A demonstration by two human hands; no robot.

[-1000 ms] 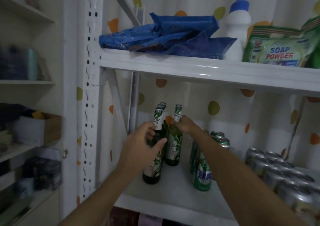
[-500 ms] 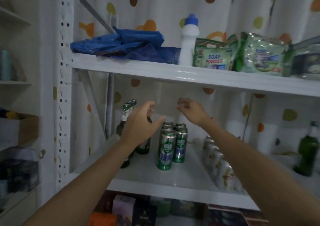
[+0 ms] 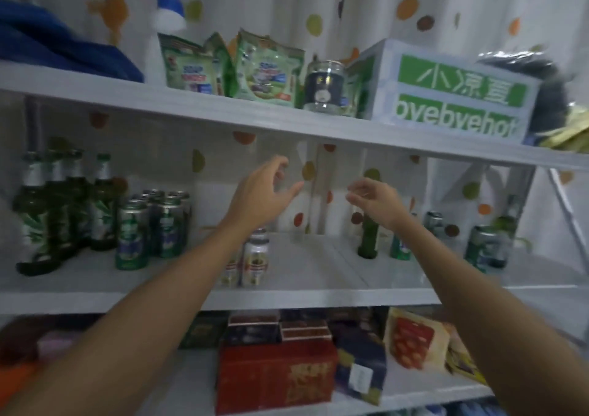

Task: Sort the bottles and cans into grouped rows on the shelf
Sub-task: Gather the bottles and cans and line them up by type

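We reach both hands over the middle shelf (image 3: 302,291), and both are empty. Our left hand (image 3: 264,189) hangs in the air with its fingers loosely curved and the thumb spread. Our right hand (image 3: 376,202) hangs well apart from it, fingers relaxed and pointing left. Neither touches anything.

At the left end of the shelf the bottles (image 3: 63,211) stand upright in a group. Just beside them, to the right, the green cans (image 3: 153,227) stand in a tight cluster. Two pale cans (image 3: 255,262) stand near the front edge, partly hidden by our left forearm. Below our right hand a lone bottle (image 3: 368,240) stands upright; its neck is hidden behind the hand. More cans (image 3: 484,246) stand scattered toward the right end, blurred.

On the shelf above sit soap bags (image 3: 191,65), a jar (image 3: 323,87) and a box (image 3: 452,94) with green lettering. On the shelf below is a red box (image 3: 274,374).
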